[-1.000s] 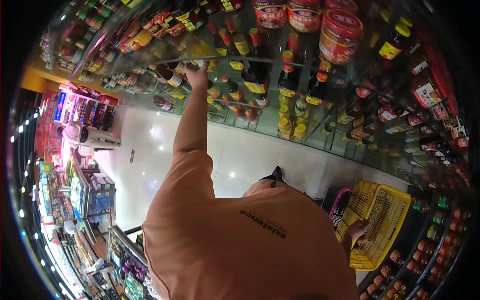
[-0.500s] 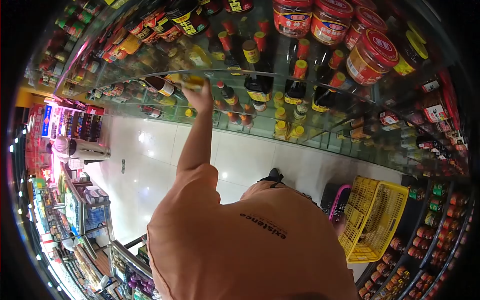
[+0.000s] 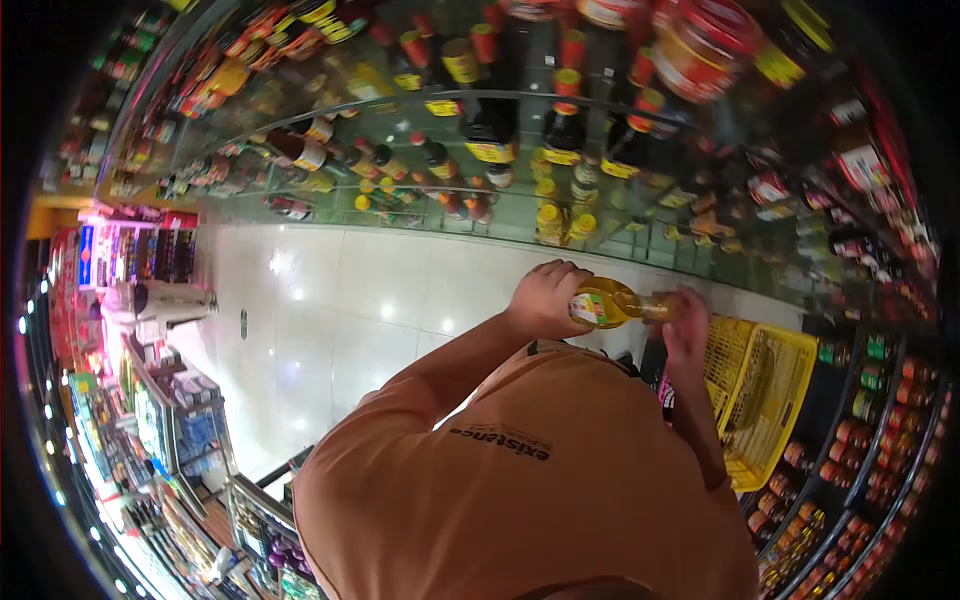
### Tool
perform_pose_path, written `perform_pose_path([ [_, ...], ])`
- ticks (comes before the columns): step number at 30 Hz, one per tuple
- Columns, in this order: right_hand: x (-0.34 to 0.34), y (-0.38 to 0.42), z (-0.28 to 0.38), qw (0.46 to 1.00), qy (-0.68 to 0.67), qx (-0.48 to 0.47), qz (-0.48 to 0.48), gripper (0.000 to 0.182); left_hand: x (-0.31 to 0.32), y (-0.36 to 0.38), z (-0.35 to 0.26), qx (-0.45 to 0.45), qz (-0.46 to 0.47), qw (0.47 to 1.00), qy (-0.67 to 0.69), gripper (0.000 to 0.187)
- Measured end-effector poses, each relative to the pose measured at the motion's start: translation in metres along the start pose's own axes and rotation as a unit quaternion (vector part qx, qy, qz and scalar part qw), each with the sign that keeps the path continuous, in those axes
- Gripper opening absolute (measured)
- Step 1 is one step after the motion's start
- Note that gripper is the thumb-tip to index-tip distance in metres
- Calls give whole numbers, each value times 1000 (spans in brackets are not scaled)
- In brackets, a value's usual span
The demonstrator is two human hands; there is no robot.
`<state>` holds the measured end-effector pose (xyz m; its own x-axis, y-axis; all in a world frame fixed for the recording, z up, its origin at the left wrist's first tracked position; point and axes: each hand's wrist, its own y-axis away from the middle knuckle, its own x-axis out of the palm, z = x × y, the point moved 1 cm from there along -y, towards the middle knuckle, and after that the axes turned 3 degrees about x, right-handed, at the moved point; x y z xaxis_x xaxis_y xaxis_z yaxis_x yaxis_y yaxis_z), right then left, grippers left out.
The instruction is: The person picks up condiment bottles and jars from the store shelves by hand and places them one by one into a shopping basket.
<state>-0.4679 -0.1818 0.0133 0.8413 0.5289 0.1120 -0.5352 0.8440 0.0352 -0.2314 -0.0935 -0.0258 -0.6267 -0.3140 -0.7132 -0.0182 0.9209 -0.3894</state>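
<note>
A clear bottle of golden-yellow liquid (image 3: 607, 304), with a white and green label, lies almost level in front of my chest. My left hand (image 3: 546, 302) is wrapped round its base end. At the neck end, my right hand (image 3: 687, 325) has its fingers closed about the cap; they are slightly blurred, and the cap is partly hidden. The bottle is above the floor, between my body and the glass shelves. Just beyond my right forearm stands a yellow plastic shopping basket (image 3: 808, 395).
Glass shelves (image 3: 400, 192) with sauce bottles and red-lidded jars (image 3: 705, 45) run across the front. Dark racks of jars (image 3: 855, 435) stand at the right. On the left are pale floor tiles (image 3: 300, 320), display stands (image 3: 195, 425) and a person (image 3: 150, 303) farther off.
My left hand has come from the shelf to my chest, bringing the yellow bottle. My right hand has risen from beside the basket to the bottle's neck. The view has shifted slightly.
</note>
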Motion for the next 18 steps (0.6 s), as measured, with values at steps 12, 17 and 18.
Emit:
perform_pose_path([
  [12,-249,99,24,995,-75,70,2,40,131,-94,-209,-173,386,885,197,71],
  [17,-365,169,30,982,20,30,-186,36,244,-74,-200,-102,255,919,283,47],
  [18,-391,183,25,967,101,47,-227,33,260,-66,-190,-93,248,928,262,43],
])
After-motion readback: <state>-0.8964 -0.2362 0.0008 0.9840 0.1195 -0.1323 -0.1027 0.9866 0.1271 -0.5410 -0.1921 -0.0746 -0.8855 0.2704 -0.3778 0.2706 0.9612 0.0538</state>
